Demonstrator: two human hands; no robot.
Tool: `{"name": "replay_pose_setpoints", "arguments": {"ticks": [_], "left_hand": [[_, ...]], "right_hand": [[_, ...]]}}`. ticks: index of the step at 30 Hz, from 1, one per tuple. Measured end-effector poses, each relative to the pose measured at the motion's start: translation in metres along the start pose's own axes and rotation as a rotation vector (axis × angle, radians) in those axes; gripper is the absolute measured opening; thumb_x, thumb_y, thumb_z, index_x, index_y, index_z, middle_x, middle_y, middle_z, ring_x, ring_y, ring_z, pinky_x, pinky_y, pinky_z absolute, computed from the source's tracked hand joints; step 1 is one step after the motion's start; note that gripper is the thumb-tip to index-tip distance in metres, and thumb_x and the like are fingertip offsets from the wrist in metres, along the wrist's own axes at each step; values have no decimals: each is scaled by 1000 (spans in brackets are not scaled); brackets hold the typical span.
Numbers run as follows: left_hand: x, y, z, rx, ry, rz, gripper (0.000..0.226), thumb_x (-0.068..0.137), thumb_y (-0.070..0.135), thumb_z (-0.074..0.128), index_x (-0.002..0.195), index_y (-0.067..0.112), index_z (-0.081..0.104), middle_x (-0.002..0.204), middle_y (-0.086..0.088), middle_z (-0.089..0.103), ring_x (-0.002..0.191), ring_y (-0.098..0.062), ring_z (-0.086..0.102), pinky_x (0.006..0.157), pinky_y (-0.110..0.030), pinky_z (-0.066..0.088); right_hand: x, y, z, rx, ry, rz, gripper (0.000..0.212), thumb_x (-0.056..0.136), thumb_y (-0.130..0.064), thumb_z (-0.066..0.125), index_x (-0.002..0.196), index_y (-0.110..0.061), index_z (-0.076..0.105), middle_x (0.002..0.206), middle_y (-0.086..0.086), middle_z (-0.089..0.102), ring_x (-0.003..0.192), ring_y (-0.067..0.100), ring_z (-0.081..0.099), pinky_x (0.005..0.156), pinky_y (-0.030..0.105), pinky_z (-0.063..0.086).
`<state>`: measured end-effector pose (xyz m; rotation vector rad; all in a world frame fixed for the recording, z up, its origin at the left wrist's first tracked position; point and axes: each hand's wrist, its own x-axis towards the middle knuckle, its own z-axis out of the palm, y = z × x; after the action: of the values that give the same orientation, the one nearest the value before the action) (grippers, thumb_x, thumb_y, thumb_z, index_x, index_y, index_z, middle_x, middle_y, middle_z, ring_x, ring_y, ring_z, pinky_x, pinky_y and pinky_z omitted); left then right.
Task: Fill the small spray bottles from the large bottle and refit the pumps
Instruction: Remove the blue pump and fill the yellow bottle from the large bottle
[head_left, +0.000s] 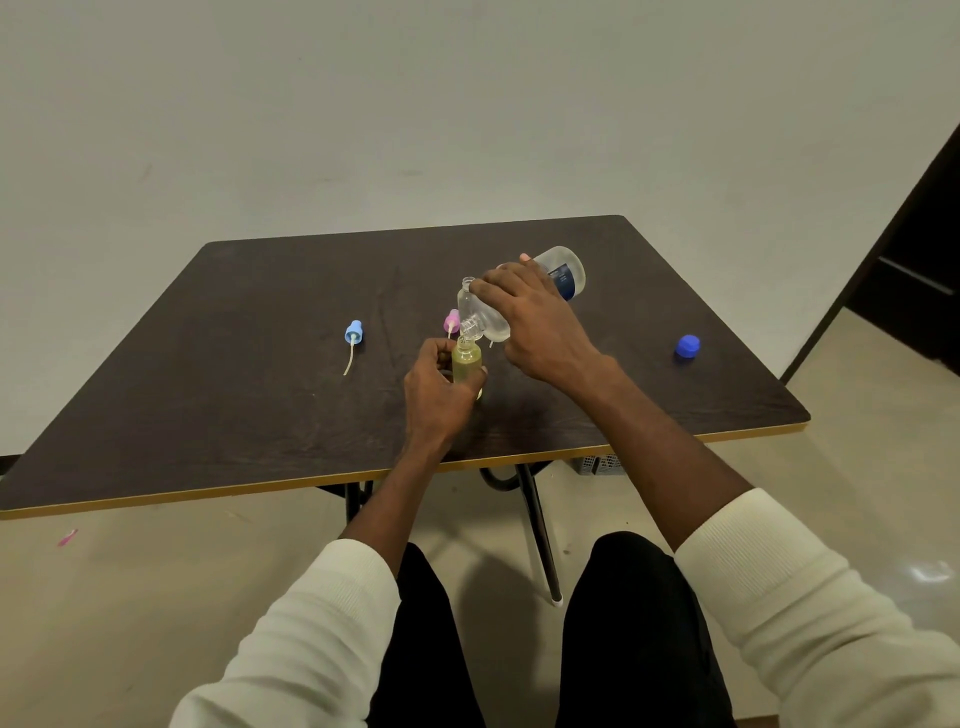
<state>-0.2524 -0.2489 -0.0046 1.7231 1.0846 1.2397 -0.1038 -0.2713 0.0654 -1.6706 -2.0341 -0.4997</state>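
Our right hand (524, 312) grips the large bottle (563, 273), tipped with its neck down at the mouth of the small yellow bottle (466, 364) — that one stands mid-worktop (234, 364), clasped in our left hand (441, 389). A blue pump (353, 335) lies to the left, a pink pump (451, 321) just behind the bottles, and a blue cap (687, 346) rests well to the right.

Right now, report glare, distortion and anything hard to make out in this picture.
Head view: wide-angle bend bows the table edge; a glare patch sits on the floor at right; the clear small bottle blurs into the tilted large bottle, half hidden by the right hand.
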Motion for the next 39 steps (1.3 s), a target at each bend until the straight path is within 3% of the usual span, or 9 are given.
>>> {"name": "replay_pose_setpoints", "arguments": {"ticks": [11,39], "left_hand": [[2,-2,0,0,-4,-4,31,80,14,78,102,23,57,90,16,62,81,9,58,68,-4,44],[1,0,0,-1,-10,-13,32,81,14,78,103,22,56,92,15,60,82,0,59,65,-3,44]], "right_hand": [[0,1,2,0,23,-13,71,67,0,78,133,-11,55,131,9,57,129,30,45,118,44,14],[-2,0,4,-6,54,0,69,68,-2,78,133,-13,55,132,8,56,130,29,44,118,38,7]]}}
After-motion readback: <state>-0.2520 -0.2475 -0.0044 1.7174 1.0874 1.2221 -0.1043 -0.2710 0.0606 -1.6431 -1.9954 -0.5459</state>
